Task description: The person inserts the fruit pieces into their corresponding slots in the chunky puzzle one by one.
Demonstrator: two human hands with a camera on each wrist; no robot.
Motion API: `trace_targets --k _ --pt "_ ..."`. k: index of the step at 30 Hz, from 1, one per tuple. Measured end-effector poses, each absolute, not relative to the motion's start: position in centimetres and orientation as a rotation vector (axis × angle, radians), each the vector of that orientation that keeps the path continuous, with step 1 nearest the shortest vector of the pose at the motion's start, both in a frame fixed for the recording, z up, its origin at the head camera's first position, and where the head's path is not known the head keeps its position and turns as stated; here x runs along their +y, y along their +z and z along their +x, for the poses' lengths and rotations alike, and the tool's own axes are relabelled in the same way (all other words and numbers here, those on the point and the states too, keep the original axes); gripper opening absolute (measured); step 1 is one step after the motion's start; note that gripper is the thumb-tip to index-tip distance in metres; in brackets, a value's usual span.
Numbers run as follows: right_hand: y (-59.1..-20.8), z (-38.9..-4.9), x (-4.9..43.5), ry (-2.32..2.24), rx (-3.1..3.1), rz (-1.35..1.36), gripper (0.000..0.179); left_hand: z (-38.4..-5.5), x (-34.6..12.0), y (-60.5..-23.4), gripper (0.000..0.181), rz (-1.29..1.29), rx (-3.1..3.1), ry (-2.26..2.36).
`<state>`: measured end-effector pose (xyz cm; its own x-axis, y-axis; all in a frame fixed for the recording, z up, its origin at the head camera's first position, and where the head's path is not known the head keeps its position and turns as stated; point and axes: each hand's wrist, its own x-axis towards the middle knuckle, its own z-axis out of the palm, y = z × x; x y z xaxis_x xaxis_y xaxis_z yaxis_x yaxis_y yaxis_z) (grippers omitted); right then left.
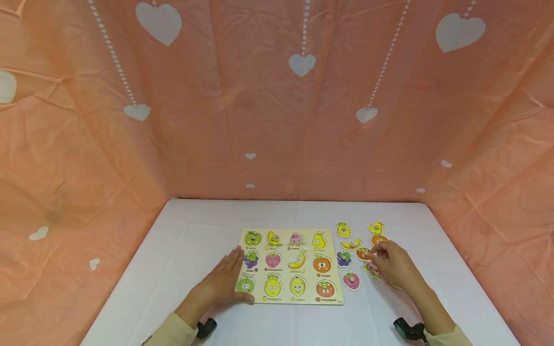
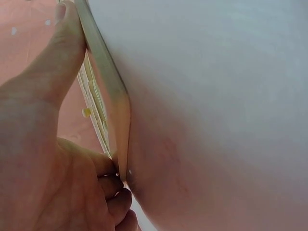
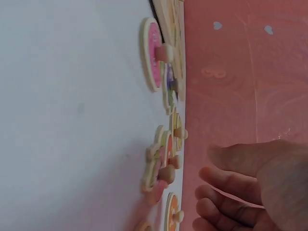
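Note:
A wooden fruit puzzle board (image 1: pixel 285 287) lies on the white table. My left hand (image 1: pixel 220 281) rests at its near left corner, fingers straight along the left edge and thumb at the front edge. Over the loose knobbed pieces right of the board hovers my right hand (image 1: pixel 396 264), thumb and forefinger close to the red persimmon piece (image 1: pixel 362 254). In the right wrist view that hand (image 3: pixel 236 187) is above the pieces, with nothing visible between thumb and fingers. The peach piece (image 1: pixel 372 269) is partly covered by it. A strawberry piece (image 1: pixel 351 281) lies nearer the board.
Grape (image 1: pixel 344 259), banana (image 1: pixel 350 245) and pineapple (image 1: pixel 344 230) pieces lie along the board's right side. Farther right are a yellow piece (image 1: pixel 376 228) and an orange piece (image 1: pixel 379 239). Pink cloth (image 1: pixel 268 120) with hearts walls the table's back and sides.

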<state>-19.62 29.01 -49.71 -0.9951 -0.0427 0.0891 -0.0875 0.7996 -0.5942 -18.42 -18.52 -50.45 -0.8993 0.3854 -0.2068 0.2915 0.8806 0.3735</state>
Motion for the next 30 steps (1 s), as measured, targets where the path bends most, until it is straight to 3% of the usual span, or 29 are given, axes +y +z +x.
trace_targets --k 30 --pt "-51.0 -18.0 30.2 0.944 -2.960 0.103 0.019 -18.5 -18.6 -50.5 0.135 0.531 2.775 0.471"
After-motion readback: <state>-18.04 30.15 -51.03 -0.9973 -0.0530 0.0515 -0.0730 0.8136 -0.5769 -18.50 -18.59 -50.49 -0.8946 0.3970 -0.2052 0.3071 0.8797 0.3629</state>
